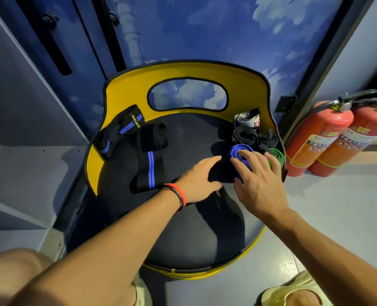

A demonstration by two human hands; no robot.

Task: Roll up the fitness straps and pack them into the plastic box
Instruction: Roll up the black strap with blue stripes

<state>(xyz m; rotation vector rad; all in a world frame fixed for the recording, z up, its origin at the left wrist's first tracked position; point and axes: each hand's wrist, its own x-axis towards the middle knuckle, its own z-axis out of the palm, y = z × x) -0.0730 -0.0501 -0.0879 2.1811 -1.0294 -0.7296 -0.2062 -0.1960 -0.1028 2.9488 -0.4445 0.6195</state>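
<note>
Two unrolled black fitness straps with blue stripes lie on a black chair seat (183, 228): one (149, 166) left of centre, another with a green-lettered label (121, 131) draped over the left rim. At the right stand several rolled straps: a blue roll (240, 152), a green roll (277, 157), black rolls (247, 133) and a grey roll (246, 119). My right hand (258, 182) rests with spread fingers on the blue roll. My left hand (200, 180) lies flat, fingers straight, touching dark fabric (219, 173) beside that roll. I cannot make out a plastic box.
The chair has a yellow curved backrest (125, 89) with an oval cut-out. Two red fire extinguishers (322, 138) stand on the floor just right of it. A grey locker wall (28, 107) is on the left. My knee and shoes show at the bottom.
</note>
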